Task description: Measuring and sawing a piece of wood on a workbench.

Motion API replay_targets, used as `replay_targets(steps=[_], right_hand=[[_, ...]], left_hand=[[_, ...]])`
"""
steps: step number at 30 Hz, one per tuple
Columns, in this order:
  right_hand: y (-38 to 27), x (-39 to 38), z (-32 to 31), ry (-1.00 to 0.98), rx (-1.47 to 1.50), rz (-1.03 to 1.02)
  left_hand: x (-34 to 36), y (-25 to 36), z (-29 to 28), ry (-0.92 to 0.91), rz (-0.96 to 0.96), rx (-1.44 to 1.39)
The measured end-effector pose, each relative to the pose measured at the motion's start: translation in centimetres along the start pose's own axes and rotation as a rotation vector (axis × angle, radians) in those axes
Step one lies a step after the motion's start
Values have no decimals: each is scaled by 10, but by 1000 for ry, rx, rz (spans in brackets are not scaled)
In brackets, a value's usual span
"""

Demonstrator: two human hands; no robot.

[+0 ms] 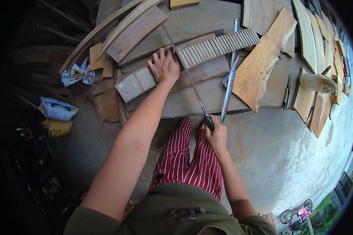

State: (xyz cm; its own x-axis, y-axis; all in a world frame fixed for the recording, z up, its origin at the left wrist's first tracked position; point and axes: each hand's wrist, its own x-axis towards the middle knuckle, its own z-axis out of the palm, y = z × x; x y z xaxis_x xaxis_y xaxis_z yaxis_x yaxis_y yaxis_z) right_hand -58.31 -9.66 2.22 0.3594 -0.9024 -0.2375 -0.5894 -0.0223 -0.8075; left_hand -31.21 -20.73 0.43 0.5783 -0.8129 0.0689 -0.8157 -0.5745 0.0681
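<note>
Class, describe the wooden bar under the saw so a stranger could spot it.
Find the table. Under the left hand and the saw lies a long wooden bar. Unlike the plain boards beside it, its right part is crossed by close parallel lines.

One saw (188,74), one slotted beam (219,47), two hands (165,67), perhaps three bags (59,109)
</note>
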Motion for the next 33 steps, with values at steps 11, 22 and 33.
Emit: replay_targets(steps=[11, 22, 33], right_hand=[[-17, 29, 6, -64, 87, 98], [-21, 55, 6, -64, 65, 70], [-19, 32, -6, -100, 118, 139]], left_hand=[[0, 4, 8, -11, 40, 29], [4, 13, 8, 16, 78, -20], [4, 8, 4, -8, 55, -7]])
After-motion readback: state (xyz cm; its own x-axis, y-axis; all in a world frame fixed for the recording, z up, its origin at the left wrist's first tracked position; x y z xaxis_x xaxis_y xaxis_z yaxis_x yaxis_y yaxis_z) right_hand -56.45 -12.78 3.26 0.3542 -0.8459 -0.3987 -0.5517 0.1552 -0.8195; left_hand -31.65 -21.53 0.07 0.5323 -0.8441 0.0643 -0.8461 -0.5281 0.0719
